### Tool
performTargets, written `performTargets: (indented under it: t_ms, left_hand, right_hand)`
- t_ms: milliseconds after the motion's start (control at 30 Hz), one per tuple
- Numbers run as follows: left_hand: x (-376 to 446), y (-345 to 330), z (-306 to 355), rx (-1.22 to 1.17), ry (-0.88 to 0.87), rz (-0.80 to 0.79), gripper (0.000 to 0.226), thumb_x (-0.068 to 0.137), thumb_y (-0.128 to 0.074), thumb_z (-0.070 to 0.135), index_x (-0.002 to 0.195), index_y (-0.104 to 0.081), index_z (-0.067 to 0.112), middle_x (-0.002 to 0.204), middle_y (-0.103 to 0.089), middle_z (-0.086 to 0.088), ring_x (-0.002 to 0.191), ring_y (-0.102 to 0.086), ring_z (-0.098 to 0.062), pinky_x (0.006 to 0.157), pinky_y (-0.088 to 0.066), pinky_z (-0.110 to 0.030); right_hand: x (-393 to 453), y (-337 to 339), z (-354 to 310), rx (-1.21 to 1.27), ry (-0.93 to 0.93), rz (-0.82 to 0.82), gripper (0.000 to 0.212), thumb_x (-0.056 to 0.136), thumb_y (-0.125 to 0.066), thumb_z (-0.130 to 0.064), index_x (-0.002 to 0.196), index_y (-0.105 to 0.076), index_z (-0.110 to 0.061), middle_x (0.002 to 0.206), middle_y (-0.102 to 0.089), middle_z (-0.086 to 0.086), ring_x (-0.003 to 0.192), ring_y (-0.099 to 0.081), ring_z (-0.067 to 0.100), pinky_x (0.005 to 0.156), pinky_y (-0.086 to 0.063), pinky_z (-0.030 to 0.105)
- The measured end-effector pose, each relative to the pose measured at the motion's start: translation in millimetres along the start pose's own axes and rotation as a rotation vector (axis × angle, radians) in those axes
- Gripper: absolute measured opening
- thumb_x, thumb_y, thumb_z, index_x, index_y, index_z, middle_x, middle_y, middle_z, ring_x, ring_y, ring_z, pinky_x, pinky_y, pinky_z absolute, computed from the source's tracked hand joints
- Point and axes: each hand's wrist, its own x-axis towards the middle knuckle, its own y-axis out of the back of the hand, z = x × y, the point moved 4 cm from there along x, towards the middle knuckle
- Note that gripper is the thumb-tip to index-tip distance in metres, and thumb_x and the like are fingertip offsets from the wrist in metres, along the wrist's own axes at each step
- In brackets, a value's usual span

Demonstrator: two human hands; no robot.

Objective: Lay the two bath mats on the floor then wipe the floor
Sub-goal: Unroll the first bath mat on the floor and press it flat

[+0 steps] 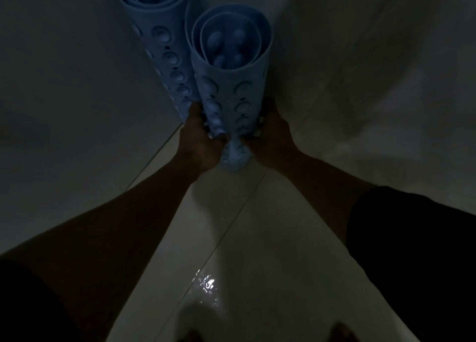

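Observation:
Two rolled blue bath mats with round suction cups stand upright in a dim corner. The nearer roll [229, 84] is gripped near its lower part from both sides: my left hand [198, 138] on its left, my right hand [273, 138] on its right. Its bottom end [235, 158] shows between my wrists, above the floor. The second roll [164, 37] stands just behind and to the left, against the wall, touching or nearly touching the first.
Pale glossy floor tiles [231, 238] run toward me, with a wet, glinting patch [207, 285]. A wall [64, 84] rises on the left and another [373, 71] on the right. My bare feet [342, 332] show at the bottom edge.

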Motion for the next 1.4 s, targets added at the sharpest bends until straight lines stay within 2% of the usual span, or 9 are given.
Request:
performTargets:
  t_ms: [100,267,500,633,767,967,1100,1267,1400]
  left_hand:
    - [-17.1,3.6,8.7,-0.036,0.066,-0.070,0.066,0.084,-0.072,-0.003,0.139,-0.037,0.007,0.119,-0.051,0.008,0.101,-0.054,0.001,0.086,-0.050,-0.013]
    - [-49.2,5.9,47.2,-0.263,0.226,-0.187,0.065,0.081,-0.075,-0.004,0.138,-0.047,0.014,0.121,-0.060,0.003,0.096,-0.060,-0.003,0.069,-0.055,-0.012]
    - [-97.9,-2.5,106.5,-0.296,0.380,-0.406,0.053,0.084,-0.073,0.005,0.132,-0.058,0.020,0.112,-0.068,0.011,0.071,-0.067,0.008,0.055,-0.052,-0.012]
    - [-144.3,-30.2,133.2,-0.312,0.401,-0.431,0.048,0.081,-0.075,0.011,0.126,-0.062,0.020,0.118,-0.070,-0.001,0.090,-0.070,-0.009,0.067,-0.056,-0.023]
    - [-211.2,-73.7,159.4,-0.350,0.418,-0.396,0.026,0.087,-0.066,0.002,0.104,-0.064,0.022,0.099,-0.072,-0.001,0.070,-0.072,-0.007,0.056,-0.056,-0.020]
    - [-341.3,-166.9,198.6,-0.296,0.370,-0.489,0.024,0.080,-0.069,0.012,0.104,-0.072,0.014,0.097,-0.077,-0.007,0.079,-0.074,-0.018,0.062,-0.057,-0.030]
    - [-430.9,-240.0,228.1,-0.349,0.380,-0.573,0.055,0.065,-0.076,0.034,0.111,-0.073,0.005,0.107,-0.075,-0.015,0.100,-0.070,-0.034,0.093,-0.055,-0.048]
    - [-515.4,-315.4,245.4,-0.409,0.421,-0.633,0.070,0.061,-0.074,0.044,0.119,-0.069,0.005,0.112,-0.072,-0.020,0.104,-0.068,-0.039,0.096,-0.053,-0.053]
    - [-558.0,-372.6,225.0,-0.394,0.447,-0.695,0.069,0.060,-0.073,0.042,0.120,-0.070,0.008,0.113,-0.072,-0.019,0.103,-0.068,-0.040,0.094,-0.053,-0.058]
  right_hand:
    - [-20.8,10.1,-8.0,0.051,-0.015,0.006,0.053,0.083,-0.072,-0.007,0.128,-0.046,0.004,0.123,-0.059,0.017,0.110,-0.058,0.029,0.091,-0.051,0.041]
    - [-59.8,44.7,-24.9,0.056,-0.044,-0.035,0.048,0.083,-0.072,-0.002,0.124,-0.047,0.005,0.109,-0.054,0.003,0.085,-0.054,0.005,0.069,-0.043,0.001]
    - [-126.6,104.5,-37.4,0.127,-0.224,-0.104,0.061,0.078,-0.082,-0.022,0.129,-0.050,-0.011,0.118,-0.056,0.000,0.104,-0.057,0.017,0.089,-0.053,0.039]
    - [-182.3,140.9,-31.6,0.217,-0.288,-0.031,0.064,0.074,-0.084,-0.028,0.127,-0.053,-0.012,0.114,-0.057,-0.003,0.097,-0.057,0.009,0.075,-0.051,0.021]
    - [-260.1,175.6,-9.0,0.345,-0.344,0.023,0.068,0.071,-0.086,-0.030,0.126,-0.051,-0.013,0.114,-0.058,-0.001,0.094,-0.059,0.009,0.069,-0.051,0.018]
    - [-417.0,256.2,44.6,0.495,-0.431,0.121,0.067,0.071,-0.084,-0.043,0.124,-0.050,-0.018,0.105,-0.061,-0.003,0.093,-0.065,0.013,0.077,-0.060,0.035]
    - [-518.3,318.2,83.2,0.588,-0.455,0.200,0.061,0.074,-0.080,-0.048,0.122,-0.054,-0.019,0.107,-0.065,0.002,0.095,-0.068,0.019,0.080,-0.060,0.041]
    - [-616.4,351.5,122.3,0.714,-0.442,0.318,0.075,0.070,-0.072,-0.067,0.129,-0.043,-0.031,0.123,-0.062,0.004,0.104,-0.067,0.021,0.086,-0.058,0.042]
    - [-669.8,357.0,167.7,0.760,-0.466,0.395,0.061,0.084,-0.067,-0.049,0.132,-0.038,-0.027,0.112,-0.066,0.004,0.092,-0.071,0.016,0.075,-0.060,0.032]
